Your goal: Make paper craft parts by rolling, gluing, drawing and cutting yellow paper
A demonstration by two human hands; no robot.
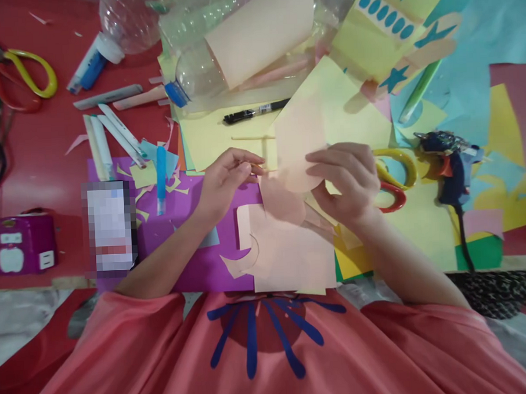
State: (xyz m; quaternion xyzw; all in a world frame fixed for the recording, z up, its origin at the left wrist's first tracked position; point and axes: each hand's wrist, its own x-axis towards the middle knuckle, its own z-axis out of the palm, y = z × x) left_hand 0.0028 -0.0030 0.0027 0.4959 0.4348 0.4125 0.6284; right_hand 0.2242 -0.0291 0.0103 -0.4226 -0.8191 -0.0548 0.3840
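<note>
Right of centre, actually, the right hand (349,178) pinches a peach paper piece (299,137); left of centre, the left hand (225,184) curls half-closed, its hold unclear.

Pale peach paper (299,140), rounded at its near end, is held up

No word or number can be read. On the purple box (33,239), to the left of the phone (110,227), a white apple sign (11,260) is shown, with a white label (46,260) to its right; the label's dark marks are too blurred to be made out. On the pen (253,112), beyond the phone and to its right, a pale label (265,108) is carried, its print too small to be read. The phone's screen is hidden by coarse squares.
</note>
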